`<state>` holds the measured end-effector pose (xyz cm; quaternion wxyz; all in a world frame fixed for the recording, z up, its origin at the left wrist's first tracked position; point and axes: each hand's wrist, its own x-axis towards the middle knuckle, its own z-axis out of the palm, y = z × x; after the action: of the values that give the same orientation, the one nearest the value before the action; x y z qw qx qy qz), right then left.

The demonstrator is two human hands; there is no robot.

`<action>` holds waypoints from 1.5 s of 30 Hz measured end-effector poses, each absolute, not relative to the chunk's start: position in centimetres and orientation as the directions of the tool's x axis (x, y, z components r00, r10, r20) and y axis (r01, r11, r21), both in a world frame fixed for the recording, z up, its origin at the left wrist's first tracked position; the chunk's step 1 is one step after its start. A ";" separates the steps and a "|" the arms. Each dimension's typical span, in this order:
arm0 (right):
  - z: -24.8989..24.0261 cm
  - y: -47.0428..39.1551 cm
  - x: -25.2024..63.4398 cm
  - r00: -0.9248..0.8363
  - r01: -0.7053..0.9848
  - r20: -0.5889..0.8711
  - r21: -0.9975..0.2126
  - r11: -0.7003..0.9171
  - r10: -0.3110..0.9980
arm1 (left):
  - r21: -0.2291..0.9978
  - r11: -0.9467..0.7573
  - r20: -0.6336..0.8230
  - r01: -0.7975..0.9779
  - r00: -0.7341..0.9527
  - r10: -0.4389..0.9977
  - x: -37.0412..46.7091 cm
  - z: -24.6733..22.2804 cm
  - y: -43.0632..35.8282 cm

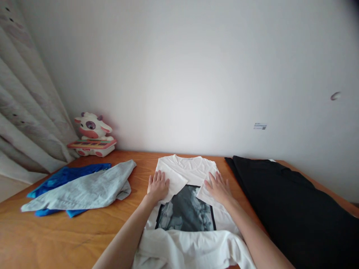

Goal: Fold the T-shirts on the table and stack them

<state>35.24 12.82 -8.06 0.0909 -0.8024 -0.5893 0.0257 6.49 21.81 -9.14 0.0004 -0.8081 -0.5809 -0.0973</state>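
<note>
A white T-shirt (pixel 190 166) with a dark framed grey print lies front up on the wooden table, its neckline toward the wall. Both short sleeves are folded inward over the chest, and the lower part is bunched up near me. My left hand (pixel 158 185) lies flat with its fingers apart on the shirt's left edge, over the folded sleeve. On the other side, my right hand (pixel 219 187) rests spread on the right sleeve, at the shirt's right edge. Neither hand is gripping the cloth.
At the left, a grey garment (pixel 84 192) lies over a blue one (pixel 66 175) on the wooden table (pixel 70 239). A cow-shaped toy keyboard (pixel 94 136) stands behind them near the curtain (pixel 25 97). A large black garment (pixel 291 205) covers the right side.
</note>
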 end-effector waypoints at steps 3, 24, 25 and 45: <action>-8.8 13.7 34.7 0.323 0.933 0.003 -0.170 -0.318 0.946 | 0.073 -0.328 0.153 0.942 0.315 0.937 6.1 -9.5 22.7; -8.2 5.9 40.0 0.298 0.938 0.525 -0.316 -0.143 0.797 | 0.236 -0.232 0.042 0.944 0.229 0.973 -3.1 -4.5 17.1; -8.2 4.6 40.2 0.337 0.932 0.485 -0.295 -0.212 0.807 | 0.234 -0.230 -0.012 0.945 0.239 0.971 -3.5 -4.5 16.2; -9.5 1.4 41.4 0.386 0.625 0.134 -0.765 -0.152 0.913 | 0.849 0.021 -0.282 0.529 0.419 0.863 -3.9 -4.6 14.2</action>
<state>41.41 1.40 -9.47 0.3887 -0.7361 -0.5224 0.1850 -3.85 14.23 -4.64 -0.4981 -0.6793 -0.5121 -0.1676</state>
